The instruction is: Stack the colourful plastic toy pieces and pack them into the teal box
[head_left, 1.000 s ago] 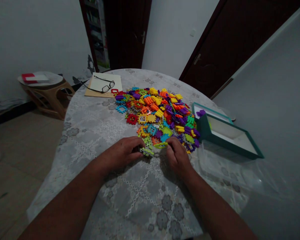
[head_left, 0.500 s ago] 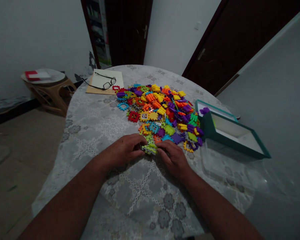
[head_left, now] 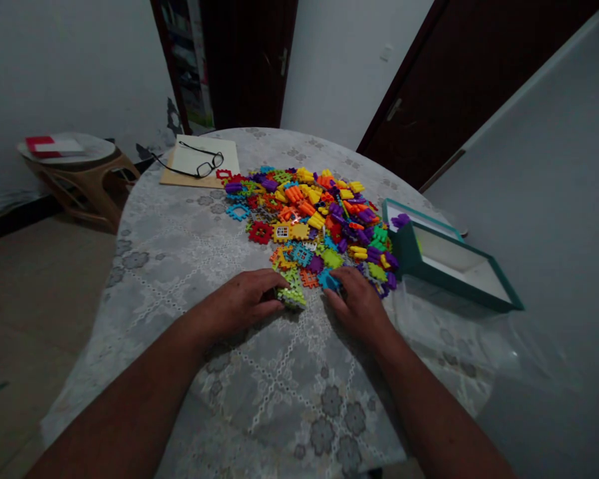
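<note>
My left hand (head_left: 247,294) is closed, thumb and fingers pinching a small stack of light-green and grey interlocking building tiles (head_left: 291,297) just above the tablecloth. My right hand (head_left: 355,299) is at the near edge of the pile, its thumb and fingers around a blue building tile (head_left: 328,280). That tile still lies at the pile's edge, partly hidden by the fingers. Beside it are an orange-red lattice tile (head_left: 309,278) and a purple tile (head_left: 316,264).
A heap of colourful plastic pieces (head_left: 309,206) covers the table's middle. To the right are an open green box (head_left: 459,285), its lid (head_left: 424,217) and a clear plastic tray (head_left: 429,319). Glasses (head_left: 204,167) rest on a notebook (head_left: 184,156) at the far left.
My right hand has let go of the green tile stack and shifted right to the blue tile. My left hand keeps hold of the stack. The view has turned slightly right.
</note>
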{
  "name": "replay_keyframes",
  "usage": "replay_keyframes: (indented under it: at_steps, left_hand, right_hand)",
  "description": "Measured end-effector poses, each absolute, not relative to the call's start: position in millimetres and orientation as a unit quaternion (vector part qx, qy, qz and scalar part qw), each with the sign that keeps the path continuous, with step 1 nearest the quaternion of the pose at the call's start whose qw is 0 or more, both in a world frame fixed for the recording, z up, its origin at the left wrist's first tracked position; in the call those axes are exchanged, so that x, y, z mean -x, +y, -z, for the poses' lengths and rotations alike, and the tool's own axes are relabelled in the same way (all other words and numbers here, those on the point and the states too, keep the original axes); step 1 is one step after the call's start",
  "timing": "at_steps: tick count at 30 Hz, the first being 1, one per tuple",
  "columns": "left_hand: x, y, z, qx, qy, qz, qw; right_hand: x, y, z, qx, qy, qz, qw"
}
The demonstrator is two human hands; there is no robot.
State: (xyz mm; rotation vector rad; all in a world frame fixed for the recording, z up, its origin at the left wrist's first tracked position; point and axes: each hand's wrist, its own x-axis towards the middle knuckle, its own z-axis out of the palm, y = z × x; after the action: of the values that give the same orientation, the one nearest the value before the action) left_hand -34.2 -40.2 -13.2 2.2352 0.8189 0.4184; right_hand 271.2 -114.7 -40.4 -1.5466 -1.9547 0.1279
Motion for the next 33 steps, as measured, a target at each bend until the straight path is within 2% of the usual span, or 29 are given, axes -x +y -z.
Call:
replay_keyframes:
  at_steps: [5,11,15,20,33]
  left_hand:
    - [33.6,-41.7,11.5,-0.864,0.305,-0.162,0.365]
    - [35.9,-42.8,11.5,-0.87,0.291,-0.152,0.369]
    - [35.9,-44.1,10.1,-0.863,0.295,-0.158,0.378]
    - [33.2,-46.2,3.3,-0.845,0.321,-0.158,0.397]
    - [34.8,-46.1,7.1,-0.843,0.313,-0.172,0.402]
  right_hand:
    - [-275.1,-113.1,44.0,0.605,-0.749,-0.035,0.268]
    - [-271.3,-112.2,31.1,0.595,-0.72,-0.018,0.356]
    - [-252.9,-121.7,29.6,0.578,-0.703,-0.107,0.4]
    - [-228.0,-128.7,35.7,0.524,-0.727,-0.206,0.393]
    - [-232.1,-128.8,31.4,0.426,-0.794,-0.228,0.37]
